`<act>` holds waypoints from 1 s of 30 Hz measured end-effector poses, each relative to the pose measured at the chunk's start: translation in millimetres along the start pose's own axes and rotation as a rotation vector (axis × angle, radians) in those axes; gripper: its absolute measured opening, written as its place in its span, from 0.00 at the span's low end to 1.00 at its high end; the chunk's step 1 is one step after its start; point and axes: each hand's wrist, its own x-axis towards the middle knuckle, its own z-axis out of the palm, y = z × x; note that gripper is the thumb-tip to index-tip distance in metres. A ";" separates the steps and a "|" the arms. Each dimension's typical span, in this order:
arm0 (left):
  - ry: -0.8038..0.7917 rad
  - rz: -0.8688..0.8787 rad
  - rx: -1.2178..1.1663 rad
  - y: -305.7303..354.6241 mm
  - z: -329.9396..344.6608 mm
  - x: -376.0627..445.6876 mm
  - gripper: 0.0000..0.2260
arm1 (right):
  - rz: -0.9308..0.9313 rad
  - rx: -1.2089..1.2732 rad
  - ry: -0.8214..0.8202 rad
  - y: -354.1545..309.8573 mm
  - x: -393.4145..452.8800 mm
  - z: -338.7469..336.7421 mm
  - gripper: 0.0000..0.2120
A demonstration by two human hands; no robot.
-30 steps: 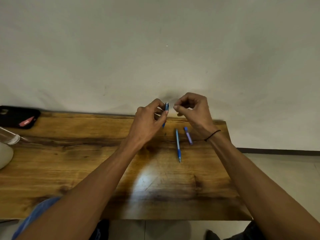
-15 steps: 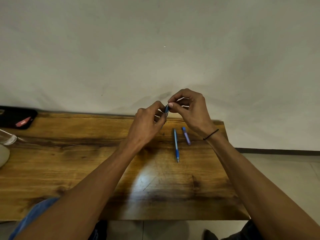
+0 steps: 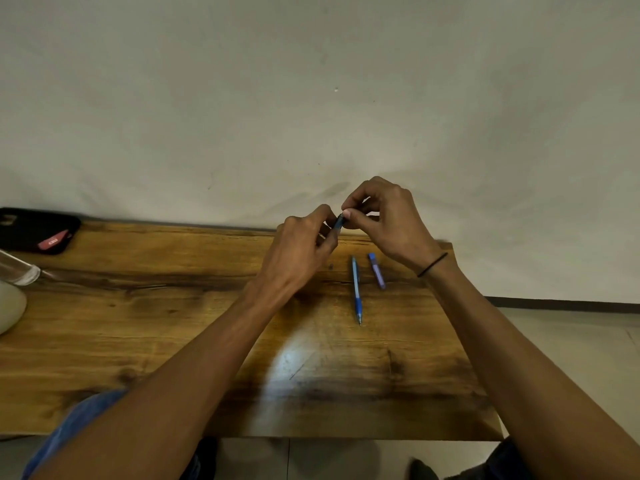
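Note:
Above the far edge of the wooden table (image 3: 173, 341), my left hand (image 3: 299, 256) grips a blue pen (image 3: 338, 223), most of which is hidden inside the fist. My right hand (image 3: 388, 220) pinches the pen's upper end between thumb and fingertips, so both hands meet on it. A second blue pen (image 3: 356, 291) lies on the table below the hands, tip pointing toward me. Beside it, to the right, lies a short purple-blue cap or pen piece (image 3: 376, 270).
A black case with a red tag (image 3: 38, 233) sits at the far left of the table against the wall. A clear glass (image 3: 17, 270) and a pale rounded object (image 3: 10, 306) are at the left edge. The table ends on the right at bare floor (image 3: 571, 358).
My right hand moved left and closed its fingertips on the top of the pen held by my left hand. The hands were apart one second ago.

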 end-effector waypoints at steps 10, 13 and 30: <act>-0.013 -0.007 0.053 2.1 -1.6 0.1 0.07 | 0.114 0.095 -0.057 0.5 -0.7 -0.2 0.04; 0.006 0.000 0.034 1.0 -1.7 0.2 0.07 | 0.133 0.165 -0.042 0.1 -1.7 -0.5 0.03; 0.072 0.027 -0.063 -4.9 -2.8 2.2 0.05 | 0.110 -0.128 -0.280 28.4 -24.4 36.5 0.12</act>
